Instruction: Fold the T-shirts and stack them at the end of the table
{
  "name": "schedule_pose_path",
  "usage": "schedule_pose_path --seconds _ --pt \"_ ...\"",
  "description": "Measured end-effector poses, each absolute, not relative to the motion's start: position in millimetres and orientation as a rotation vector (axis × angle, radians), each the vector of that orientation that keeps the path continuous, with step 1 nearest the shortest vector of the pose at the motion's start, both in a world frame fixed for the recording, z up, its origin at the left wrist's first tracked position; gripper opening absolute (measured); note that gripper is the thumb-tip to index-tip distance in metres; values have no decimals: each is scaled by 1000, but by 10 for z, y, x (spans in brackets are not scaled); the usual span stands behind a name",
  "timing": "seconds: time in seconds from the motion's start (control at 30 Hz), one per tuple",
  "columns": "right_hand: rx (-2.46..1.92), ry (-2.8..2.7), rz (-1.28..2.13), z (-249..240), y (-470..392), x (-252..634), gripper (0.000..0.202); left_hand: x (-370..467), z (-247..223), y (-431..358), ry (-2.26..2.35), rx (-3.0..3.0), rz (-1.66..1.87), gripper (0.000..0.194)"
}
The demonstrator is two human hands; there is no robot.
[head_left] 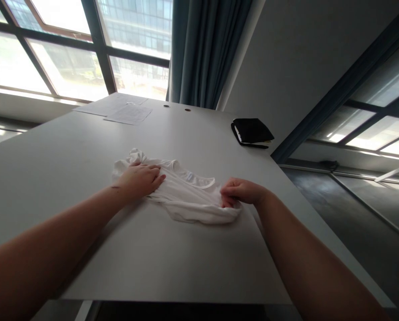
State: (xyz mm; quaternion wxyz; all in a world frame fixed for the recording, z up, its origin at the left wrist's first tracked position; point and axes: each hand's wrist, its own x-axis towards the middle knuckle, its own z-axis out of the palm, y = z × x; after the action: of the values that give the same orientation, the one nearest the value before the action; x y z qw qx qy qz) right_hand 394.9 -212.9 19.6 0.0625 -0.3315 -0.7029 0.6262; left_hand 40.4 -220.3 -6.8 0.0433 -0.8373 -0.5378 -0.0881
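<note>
A white shirt (189, 196) lies bunched and wrinkled across the middle of the white table (172, 263). Its round neckline, with a small label inside, faces the far side. My left hand (142, 178) rests flat on the shirt's left part, fingers stretched out over the cloth. At the shirt's right end, my right hand (239, 191) has its fingers curled and pinched on the fabric near the edge. Some of the right fingertips are hidden in the cloth folds.
Beyond the shirt on the right sits a black notebook (252, 131), slightly ajar. Sheets of paper (129, 112) lie at the table's far left. Two round cable holes mark the far edge. Behind stand a blue curtain (202, 53) and windows (135, 31).
</note>
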Motion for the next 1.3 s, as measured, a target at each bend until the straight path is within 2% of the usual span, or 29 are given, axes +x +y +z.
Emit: schedule_pose_path --seconds 0.1,0.2,0.33,0.47,0.77,0.87,1.07,1.17,1.3 --pt "-1310 -2444 1719 256 -2247 3740 35 399 -110 -2179 -1682 -2546 -326 44" --pt "-1408 -2671 1209 268 -2338 3569 21 394 -143 -2160 -1680 -2536 -340 41" --pt "-1504 -2717 709 237 -2352 3493 13 388 -165 -2150 -1659 -2544 -363 38" --pt "-1680 -2604 492 186 -2291 3529 12 390 -162 -2159 -1626 -2541 -360 37" --pt "-1647 -2419 267 10 -2139 3664 13 443 -115 -2206 -1743 -2389 -264 43" --pt "-1390 -2474 273 27 -2192 3646 17 422 -135 -2178 -1830 -2329 -248 46" --pt "-877 -2668 563 13 -2418 3431 21 380 -188 -2104 -1870 -2367 -213 50" --pt "-875 -2648 631 -49 -2433 3376 36 367 -188 -2087 -1860 -2410 -176 49" --pt "-937 -2696 760 -70 -2386 3431 68 348 -194 -2092 -1871 -2429 -226 47"
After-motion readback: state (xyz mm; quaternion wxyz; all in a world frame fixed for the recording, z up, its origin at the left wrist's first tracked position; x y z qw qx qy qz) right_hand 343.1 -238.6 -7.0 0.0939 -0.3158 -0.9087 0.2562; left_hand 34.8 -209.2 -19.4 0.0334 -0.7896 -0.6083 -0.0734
